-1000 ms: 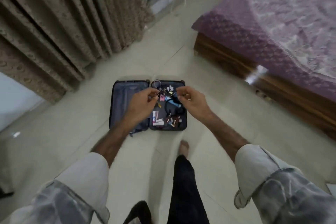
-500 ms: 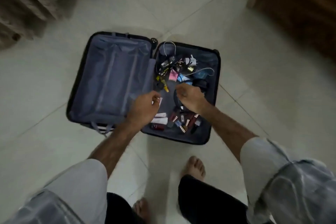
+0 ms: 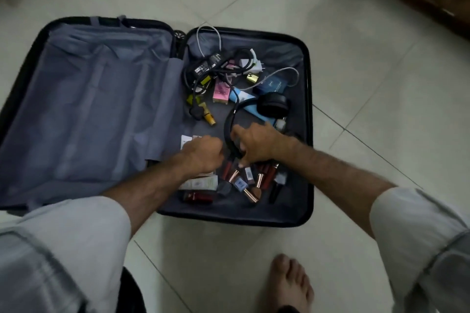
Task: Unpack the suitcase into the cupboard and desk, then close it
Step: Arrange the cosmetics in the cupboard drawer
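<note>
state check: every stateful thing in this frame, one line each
suitcase: open flat on the floor
left half: grey lining, nothing loose showing
right half: still holds cables, headphones, cosmetics
headphones: lying in the right half
left hand: fingers curled, grip unclear
right hand: down at the headband, grip unclear

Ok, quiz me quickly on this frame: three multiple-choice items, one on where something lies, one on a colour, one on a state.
1. Where do the loose items lie in the suitcase?
A. left half
B. right half
C. on the floor beside it

2. What colour is the small box below the charger cables?
A. pink
B. green
C. white

3. What is the right hand doing?
A. hanging idle
B. pressing the lid
C. gripping the headphones

Answers:
1 B: everything sits in the right half, and the lined left half shows nothing loose.
2 A: its face is plainly pink.
3 C: its fingers curl round the black headband.
</note>
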